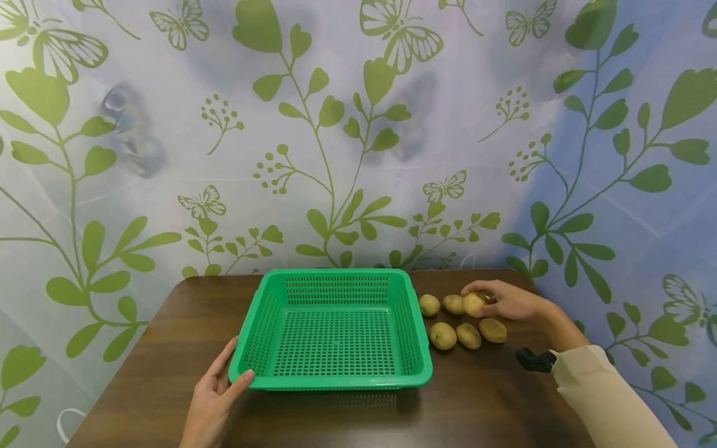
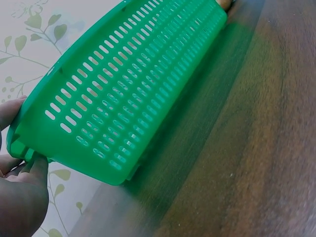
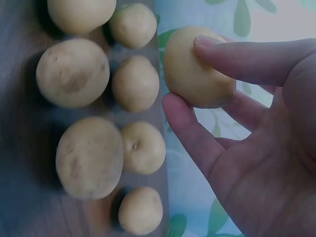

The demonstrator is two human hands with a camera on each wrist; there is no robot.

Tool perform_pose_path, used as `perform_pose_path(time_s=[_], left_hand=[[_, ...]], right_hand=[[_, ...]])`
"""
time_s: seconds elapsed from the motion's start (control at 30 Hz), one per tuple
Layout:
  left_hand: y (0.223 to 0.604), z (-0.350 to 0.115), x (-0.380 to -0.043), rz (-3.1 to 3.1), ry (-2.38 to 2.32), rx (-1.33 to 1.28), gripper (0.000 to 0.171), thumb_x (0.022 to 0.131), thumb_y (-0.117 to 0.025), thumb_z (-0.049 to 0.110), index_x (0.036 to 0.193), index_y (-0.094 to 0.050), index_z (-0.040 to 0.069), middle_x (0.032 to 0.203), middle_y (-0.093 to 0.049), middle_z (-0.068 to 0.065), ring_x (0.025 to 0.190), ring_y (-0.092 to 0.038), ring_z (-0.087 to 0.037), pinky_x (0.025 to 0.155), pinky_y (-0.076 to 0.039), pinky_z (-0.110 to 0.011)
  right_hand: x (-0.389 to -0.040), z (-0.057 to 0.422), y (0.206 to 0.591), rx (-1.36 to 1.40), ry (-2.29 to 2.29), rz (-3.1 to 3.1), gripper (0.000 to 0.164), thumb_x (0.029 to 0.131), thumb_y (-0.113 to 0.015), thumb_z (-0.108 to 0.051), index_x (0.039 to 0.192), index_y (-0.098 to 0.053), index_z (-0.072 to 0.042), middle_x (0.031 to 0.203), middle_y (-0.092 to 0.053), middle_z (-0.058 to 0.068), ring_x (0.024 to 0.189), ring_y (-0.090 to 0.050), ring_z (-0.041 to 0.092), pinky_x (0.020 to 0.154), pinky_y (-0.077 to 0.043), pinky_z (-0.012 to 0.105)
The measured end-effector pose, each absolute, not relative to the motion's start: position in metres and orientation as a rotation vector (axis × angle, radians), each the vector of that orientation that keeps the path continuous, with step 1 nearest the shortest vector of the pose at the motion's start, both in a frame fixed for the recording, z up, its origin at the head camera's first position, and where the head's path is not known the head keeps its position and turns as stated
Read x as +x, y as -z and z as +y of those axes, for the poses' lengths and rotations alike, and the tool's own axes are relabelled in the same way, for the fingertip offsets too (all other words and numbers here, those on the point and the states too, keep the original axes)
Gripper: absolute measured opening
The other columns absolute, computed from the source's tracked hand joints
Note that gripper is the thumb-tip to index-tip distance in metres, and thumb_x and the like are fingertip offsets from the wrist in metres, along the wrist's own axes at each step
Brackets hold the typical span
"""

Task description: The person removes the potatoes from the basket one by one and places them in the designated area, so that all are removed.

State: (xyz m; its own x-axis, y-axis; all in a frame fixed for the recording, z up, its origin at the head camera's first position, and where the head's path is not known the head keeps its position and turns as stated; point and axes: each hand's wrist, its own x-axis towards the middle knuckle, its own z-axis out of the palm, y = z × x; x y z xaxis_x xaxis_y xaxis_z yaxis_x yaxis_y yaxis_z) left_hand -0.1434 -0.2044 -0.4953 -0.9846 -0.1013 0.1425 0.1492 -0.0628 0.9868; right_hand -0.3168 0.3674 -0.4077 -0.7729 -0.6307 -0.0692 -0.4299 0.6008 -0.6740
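My right hand (image 1: 506,301) pinches a potato (image 3: 195,64) between thumb and fingers. In the right wrist view, it is held above the other potatoes (image 3: 90,158), which lie on the table in two rough rows. From the head view, those potatoes (image 1: 442,336) sit just right of a green plastic basket (image 1: 336,382). The basket has slotted walls and a slotted floor, and nothing lies inside it. My left hand (image 1: 211,398) grips the basket's rim at the near left corner, thumb on the front edge. In the left wrist view, fingers (image 2: 37,168) curl under the basket's rim (image 2: 37,96).
A dark brown wooden table (image 1: 459,404) bears everything. Behind it hangs a pale curtain (image 1: 358,155) printed with green leaves and butterflies. A black strap-like piece (image 1: 534,359) sits at my right wrist, by the beige sleeve (image 1: 605,395).
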Motion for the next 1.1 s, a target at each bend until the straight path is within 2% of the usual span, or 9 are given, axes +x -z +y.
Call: perform_pose_path(time_s=[0.13,0.27,0.37,0.57,0.63,0.77,0.83,1.0,1.1], left_hand=[[0.495,-0.205,-0.144,-2.026,2.161,-0.062,0.075,0.102,-0.064,0.0,0.164,-0.022,0.001,0.164,-0.022,-0.027,0.13,-0.054,-0.002,0.096,-0.052,-0.023],[0.495,-0.204,-0.144,-2.013,2.165,-0.072,0.074,0.102,-0.064,0.0,0.164,-0.023,0.002,0.164,-0.022,-0.029,0.13,-0.054,-0.003,0.097,-0.052,-0.023],[0.495,-0.204,-0.144,-2.011,2.166,-0.08,0.075,0.102,-0.064,-0.001,0.164,-0.022,0.001,0.164,-0.021,-0.029,0.13,-0.053,-0.002,0.097,-0.052,-0.022],[0.496,-0.205,-0.144,-2.022,2.147,-0.076,0.074,0.102,-0.064,-0.001,0.164,-0.024,0.001,0.164,-0.023,-0.029,0.13,-0.054,-0.001,0.096,-0.052,-0.022],[0.497,-0.205,-0.144,-2.025,2.147,-0.073,0.073,0.102,-0.064,-0.001,0.164,-0.024,0.002,0.163,-0.024,-0.028,0.13,-0.054,-0.002,0.096,-0.053,-0.023],[0.497,-0.205,-0.144,-2.022,2.15,-0.071,0.073,0.102,-0.064,0.0,0.164,-0.025,0.003,0.164,-0.024,-0.027,0.13,-0.054,-0.002,0.096,-0.053,-0.023],[0.497,-0.205,-0.143,-2.018,2.15,-0.075,0.073,0.102,-0.064,-0.001,0.164,-0.024,0.002,0.164,-0.023,-0.027,0.131,-0.053,-0.002,0.096,-0.052,-0.022],[0.496,-0.205,-0.143,-2.023,2.149,-0.078,0.074,0.102,-0.064,-0.001,0.164,-0.023,0.001,0.164,-0.021,-0.028,0.131,-0.052,-0.001,0.096,-0.052,-0.022],[0.495,-0.205,-0.143,-2.033,2.146,-0.066,0.074,0.102,-0.064,0.001,0.164,-0.023,0.002,0.164,-0.021,-0.029,0.13,-0.053,0.001,0.095,-0.052,-0.022]], right_hand=[[-0.317,0.378,0.413,-0.915,0.957,2.54,0.041,0.102,-0.066,-0.01,0.141,-0.055,0.0,0.143,-0.051,0.03,0.126,-0.053,0.049,0.098,-0.047,0.068],[-0.315,0.387,0.415,-0.914,0.958,2.562,0.039,0.102,-0.066,-0.008,0.139,-0.057,-0.004,0.14,-0.054,0.025,0.113,-0.056,0.04,0.085,-0.053,0.049],[-0.314,0.392,0.418,-0.92,0.953,2.579,0.039,0.101,-0.067,-0.009,0.138,-0.058,-0.003,0.138,-0.057,0.022,0.115,-0.054,0.04,0.084,-0.053,0.045],[-0.31,0.403,0.422,-0.885,0.972,2.601,0.043,0.102,-0.068,-0.011,0.14,-0.056,0.003,0.142,-0.053,0.028,0.132,-0.044,0.055,0.095,-0.047,0.068],[-0.308,0.408,0.423,-0.858,0.97,2.624,0.044,0.101,-0.068,-0.012,0.14,-0.056,0.004,0.142,-0.052,0.029,0.131,-0.045,0.054,0.094,-0.049,0.064],[-0.304,0.42,0.428,-0.782,0.987,2.644,0.044,0.101,-0.068,-0.011,0.14,-0.055,0.004,0.14,-0.052,0.029,0.122,-0.052,0.043,0.086,-0.053,0.041],[-0.301,0.427,0.433,-0.728,1.009,2.642,0.045,0.101,-0.068,-0.011,0.141,-0.054,0.005,0.142,-0.05,0.03,0.122,-0.051,0.04,0.085,-0.052,0.035],[-0.295,0.442,0.446,-0.551,1.149,2.555,0.051,0.1,-0.067,-0.007,0.144,-0.048,0.009,0.148,-0.04,0.035,0.13,-0.042,0.042,0.093,-0.048,0.042],[-0.293,0.449,0.453,-0.516,1.218,2.508,0.05,0.1,-0.067,-0.006,0.143,-0.047,0.011,0.148,-0.037,0.037,0.127,-0.044,0.039,0.092,-0.048,0.042]])
